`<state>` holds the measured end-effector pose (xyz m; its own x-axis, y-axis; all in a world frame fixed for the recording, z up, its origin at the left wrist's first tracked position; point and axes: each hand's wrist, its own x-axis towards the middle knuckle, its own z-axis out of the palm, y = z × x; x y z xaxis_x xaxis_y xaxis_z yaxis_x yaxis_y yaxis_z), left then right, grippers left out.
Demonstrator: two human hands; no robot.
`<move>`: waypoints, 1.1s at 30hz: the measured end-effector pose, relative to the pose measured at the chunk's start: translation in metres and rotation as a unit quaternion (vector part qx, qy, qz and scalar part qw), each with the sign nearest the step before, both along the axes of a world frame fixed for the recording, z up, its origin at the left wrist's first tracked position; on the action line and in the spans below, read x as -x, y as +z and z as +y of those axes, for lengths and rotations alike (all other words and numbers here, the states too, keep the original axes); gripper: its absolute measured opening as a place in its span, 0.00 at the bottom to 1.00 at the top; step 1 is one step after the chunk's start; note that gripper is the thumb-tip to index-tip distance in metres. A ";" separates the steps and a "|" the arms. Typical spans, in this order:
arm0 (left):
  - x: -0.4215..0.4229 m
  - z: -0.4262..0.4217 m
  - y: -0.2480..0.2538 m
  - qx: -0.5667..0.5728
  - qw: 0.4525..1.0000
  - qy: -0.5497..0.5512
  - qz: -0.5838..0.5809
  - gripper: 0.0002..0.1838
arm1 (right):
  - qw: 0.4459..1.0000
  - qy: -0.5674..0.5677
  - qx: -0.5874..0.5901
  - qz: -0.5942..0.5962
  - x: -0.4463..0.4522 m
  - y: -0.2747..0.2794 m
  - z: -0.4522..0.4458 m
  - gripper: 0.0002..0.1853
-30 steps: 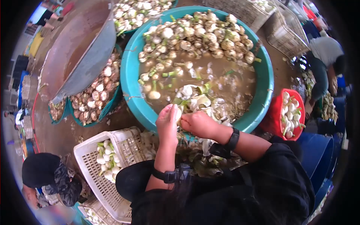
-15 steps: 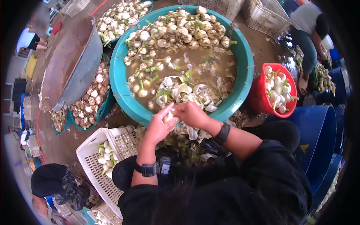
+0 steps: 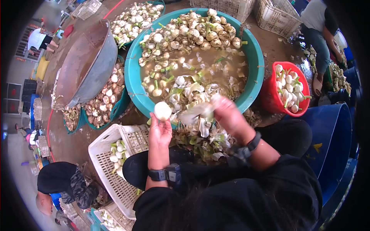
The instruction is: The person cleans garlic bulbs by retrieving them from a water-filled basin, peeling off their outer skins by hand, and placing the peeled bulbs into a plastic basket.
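Observation:
A smooth white bulb [image 3: 162, 111] is held in the fingers of my left hand [image 3: 160, 133], at the near edge of the teal tub [image 3: 258, 73]. To its right, my right hand [image 3: 229, 115] is blurred by motion, closed on a pale strip of peel [image 3: 194, 112]. The tub holds muddy water [image 3: 196, 61], a heap of dirty bulbs [image 3: 196, 29] at the far side and loose peels [image 3: 192, 88] nearer me. More peels [image 3: 210, 144] lie in a pile below my hands.
A red bucket [image 3: 269, 92] of white bulbs stands right, beside blue barrels [image 3: 327, 131]. At left are a white crate [image 3: 108, 169] with bulbs, a large metal pan [image 3: 92, 77] and tubs of bulbs. Other people crouch at lower left [image 3: 58, 179] and upper right [image 3: 318, 38].
My hands have moved apart. The right hand has swung right with peel in it, and the left now holds up a bare white bulb. The view has shifted slightly.

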<state>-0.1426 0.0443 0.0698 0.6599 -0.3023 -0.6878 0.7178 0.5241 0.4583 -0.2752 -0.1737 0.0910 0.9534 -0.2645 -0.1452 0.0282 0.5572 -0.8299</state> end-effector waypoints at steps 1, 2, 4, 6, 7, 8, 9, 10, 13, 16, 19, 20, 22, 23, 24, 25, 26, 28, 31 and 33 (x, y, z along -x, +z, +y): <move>0.000 0.005 -0.002 0.002 1.000 -0.003 -0.008 0.20 | 0.983 -0.064 -0.163 -0.053 0.001 0.020 -0.008 0.09; -0.001 0.007 0.000 -0.001 1.000 -0.004 -0.005 0.20 | 0.977 -0.099 -0.160 -0.105 0.000 0.024 -0.022 0.09; -0.005 0.003 0.007 -0.123 0.991 0.023 -0.049 0.18 | 0.999 -0.020 -0.031 -0.024 -0.003 0.028 -0.043 0.11; 0.003 -0.014 0.019 -0.219 0.967 0.069 -0.108 0.14 | 0.803 0.008 0.595 0.027 -0.021 0.012 -0.031 0.17; 0.006 -0.014 0.011 -0.328 0.899 0.046 -0.287 0.12 | 0.777 0.003 0.629 -0.003 -0.027 0.011 -0.017 0.18; 0.009 -0.017 0.006 -0.417 0.787 0.024 -0.454 0.11 | 0.835 0.040 0.548 0.017 -0.034 0.020 -0.002 0.14; 0.020 -0.028 0.027 -0.422 0.772 0.029 -0.474 0.10 | 0.866 0.080 0.490 0.053 -0.044 0.028 0.012 0.11; 0.023 -0.033 0.031 -0.422 0.772 0.024 -0.474 0.10 | 0.875 0.062 0.479 0.025 -0.051 0.029 0.024 0.11; 0.029 -0.039 0.040 -0.538 0.510 0.029 -0.670 0.10 | 0.880 0.053 0.469 0.057 -0.065 0.027 0.048 0.11; 0.028 -0.037 0.024 -0.492 0.595 0.063 -0.632 0.10 | 0.880 0.031 0.470 0.062 -0.068 0.011 0.048 0.10; 0.025 -0.039 0.037 -0.365 0.836 0.098 -0.398 0.08 | 0.858 0.017 0.485 0.170 -0.058 -0.013 0.033 0.09; 0.020 -0.037 0.043 -0.265 0.931 0.122 -0.220 0.09 | 0.837 0.008 0.487 0.249 -0.055 -0.030 0.020 0.10; 0.004 -0.015 0.028 -0.167 0.967 0.106 -0.159 0.13 | 0.767 -0.011 0.570 0.293 -0.045 -0.055 -0.008 0.15; 0.004 -0.010 0.031 -0.154 0.975 0.091 -0.135 0.12 | 0.766 0.029 0.572 0.292 -0.045 -0.049 -0.007 0.16; 0.004 -0.008 0.032 -0.142 0.981 0.075 -0.109 0.12 | 0.764 0.069 0.571 0.293 -0.045 -0.041 -0.008 0.17; 0.005 -0.009 0.029 -0.144 0.981 0.074 -0.107 0.12 | 0.812 0.090 0.526 0.237 -0.046 -0.014 0.005 0.19; 0.006 -0.011 0.025 -0.160 0.980 0.062 -0.106 0.11 | 0.854 0.109 0.475 0.181 -0.049 0.011 0.028 0.20; 0.004 -0.014 0.024 -0.172 0.978 0.048 -0.106 0.10 | 0.859 0.129 0.495 -0.020 -0.057 0.021 0.068 0.21; -0.015 0.042 0.045 -0.298 0.908 0.165 -0.245 0.05 | 0.823 0.220 0.523 0.019 -0.087 0.002 0.072 0.21; -0.014 0.110 0.091 -0.461 0.797 0.171 -0.352 0.08 | 0.815 0.215 0.535 0.056 -0.126 -0.053 0.052 0.14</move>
<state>-0.1287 0.1541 0.1608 0.9154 0.3977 0.0629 0.0005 -0.1574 0.9875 -0.1487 -0.1218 0.0383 0.9879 0.0587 -0.1436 -0.0882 -0.5489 -0.8312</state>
